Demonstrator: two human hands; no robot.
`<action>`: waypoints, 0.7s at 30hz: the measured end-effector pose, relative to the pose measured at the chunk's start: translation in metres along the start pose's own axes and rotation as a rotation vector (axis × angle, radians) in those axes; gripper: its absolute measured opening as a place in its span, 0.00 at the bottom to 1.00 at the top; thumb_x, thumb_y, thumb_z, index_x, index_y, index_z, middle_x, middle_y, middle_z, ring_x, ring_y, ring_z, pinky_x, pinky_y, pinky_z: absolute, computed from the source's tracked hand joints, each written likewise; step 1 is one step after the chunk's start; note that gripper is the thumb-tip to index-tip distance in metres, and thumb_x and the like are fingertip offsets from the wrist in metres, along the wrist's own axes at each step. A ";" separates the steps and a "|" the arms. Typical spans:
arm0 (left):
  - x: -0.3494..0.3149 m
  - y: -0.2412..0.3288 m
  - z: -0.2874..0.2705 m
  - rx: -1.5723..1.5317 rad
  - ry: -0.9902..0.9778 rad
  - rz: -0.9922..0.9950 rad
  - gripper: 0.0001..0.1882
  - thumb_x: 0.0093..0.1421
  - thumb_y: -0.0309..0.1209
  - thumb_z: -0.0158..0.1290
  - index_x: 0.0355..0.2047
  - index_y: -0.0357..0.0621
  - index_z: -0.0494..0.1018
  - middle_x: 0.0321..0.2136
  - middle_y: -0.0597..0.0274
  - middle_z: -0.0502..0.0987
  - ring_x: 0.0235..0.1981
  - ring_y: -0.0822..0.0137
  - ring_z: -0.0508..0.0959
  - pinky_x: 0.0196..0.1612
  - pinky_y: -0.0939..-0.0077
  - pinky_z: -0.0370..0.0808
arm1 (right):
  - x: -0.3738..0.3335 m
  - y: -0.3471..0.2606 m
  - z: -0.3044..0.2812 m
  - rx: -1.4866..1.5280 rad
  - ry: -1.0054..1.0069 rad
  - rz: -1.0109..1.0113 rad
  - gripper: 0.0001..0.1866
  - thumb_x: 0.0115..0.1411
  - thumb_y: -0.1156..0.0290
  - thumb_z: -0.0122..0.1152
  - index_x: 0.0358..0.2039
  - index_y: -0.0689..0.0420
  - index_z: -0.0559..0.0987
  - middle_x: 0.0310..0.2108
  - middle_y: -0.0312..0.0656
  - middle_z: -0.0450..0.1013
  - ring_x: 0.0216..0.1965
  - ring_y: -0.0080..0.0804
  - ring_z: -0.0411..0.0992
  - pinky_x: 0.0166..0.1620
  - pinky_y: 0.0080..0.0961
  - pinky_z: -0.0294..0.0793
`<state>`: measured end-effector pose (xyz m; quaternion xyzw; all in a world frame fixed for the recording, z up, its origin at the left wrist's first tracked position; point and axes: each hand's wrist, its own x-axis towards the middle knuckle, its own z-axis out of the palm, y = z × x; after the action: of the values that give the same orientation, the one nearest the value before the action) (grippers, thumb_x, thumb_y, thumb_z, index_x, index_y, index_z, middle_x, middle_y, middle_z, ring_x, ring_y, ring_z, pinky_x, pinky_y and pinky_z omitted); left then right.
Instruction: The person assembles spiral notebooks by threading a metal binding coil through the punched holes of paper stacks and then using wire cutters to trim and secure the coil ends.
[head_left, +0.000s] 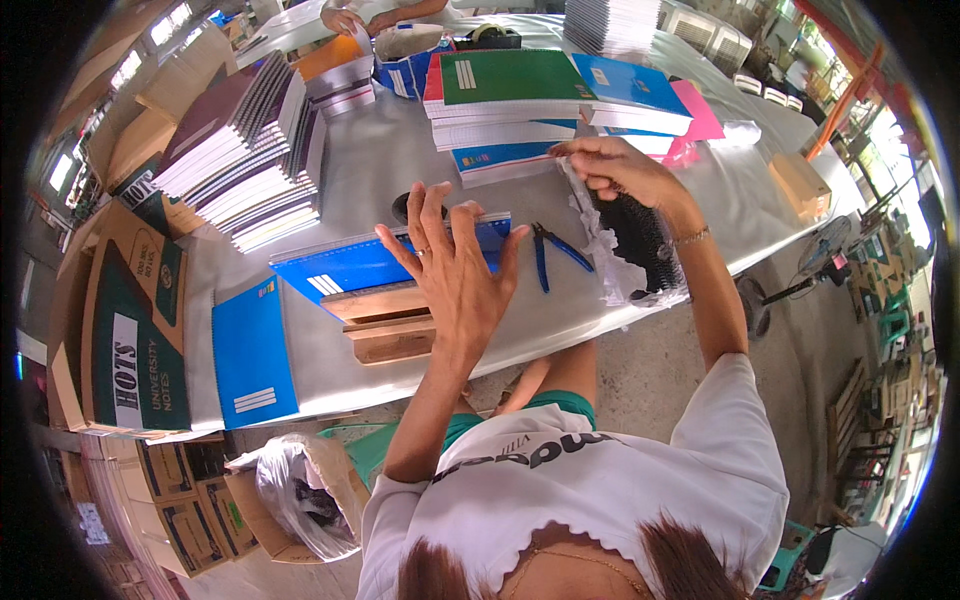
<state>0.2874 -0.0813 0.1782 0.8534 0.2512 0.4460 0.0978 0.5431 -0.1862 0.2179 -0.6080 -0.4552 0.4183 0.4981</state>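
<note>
My left hand (455,275) is open, fingers spread, over a blue notebook (335,265) that leans tilted on a slotted wooden block (395,340). Its palm and fingers hide part of the notebook. My right hand (625,178) is raised over a torn, paper-lined box of black binding coils (645,245). Its thumb and fingers are pinched together, and whatever they hold is too small to make out. Between the two hands, blue-handled pliers (543,262) lie on the table. A black roll (403,208) sits partly hidden behind my left hand.
Another blue notebook (250,350) lies left, beside a green and brown carton (130,330). Spiral notebook stacks (235,150) stand at the far left; green and blue ones (515,78) are ahead. Across the table a person's hands (345,20) work. An open carton (300,500) stands below the table edge.
</note>
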 end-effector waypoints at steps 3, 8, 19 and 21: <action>0.002 -0.002 0.001 0.023 0.028 0.004 0.22 0.52 0.45 0.62 0.41 0.48 0.69 0.47 0.59 0.68 0.61 0.54 0.61 0.65 0.35 0.33 | -0.011 -0.024 0.049 -0.230 -0.028 -0.167 0.19 0.64 0.64 0.57 0.53 0.59 0.75 0.26 0.29 0.66 0.24 0.14 0.63 0.25 0.13 0.67; 0.004 0.000 0.004 0.029 0.038 0.000 0.19 0.50 0.44 0.64 0.36 0.50 0.71 0.37 0.63 0.70 0.50 0.57 0.68 0.67 0.41 0.34 | -0.018 -0.019 0.078 -0.416 0.047 -0.389 0.13 0.63 0.73 0.57 0.47 0.62 0.78 0.35 0.37 0.75 0.34 0.19 0.69 0.37 0.18 0.72; -0.064 -0.022 0.020 0.054 0.308 0.133 0.15 0.40 0.46 0.68 0.26 0.64 0.75 0.34 0.75 0.72 0.44 0.65 0.71 0.64 0.37 0.30 | -0.054 -0.024 0.106 -0.562 -0.017 -0.363 0.11 0.58 0.79 0.57 0.42 0.58 0.81 0.32 0.44 0.77 0.31 0.35 0.74 0.35 0.27 0.69; -0.074 -0.026 0.023 0.042 0.352 0.173 0.16 0.39 0.47 0.68 0.26 0.64 0.75 0.34 0.75 0.72 0.44 0.65 0.71 0.64 0.37 0.29 | -0.055 -0.009 0.114 -0.467 0.012 -0.448 0.09 0.59 0.74 0.58 0.40 0.54 0.82 0.31 0.44 0.76 0.29 0.37 0.74 0.33 0.30 0.67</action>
<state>0.2618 -0.0960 0.1019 0.7826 0.1992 0.5898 -0.0042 0.4189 -0.2134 0.2125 -0.5930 -0.6584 0.1791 0.4275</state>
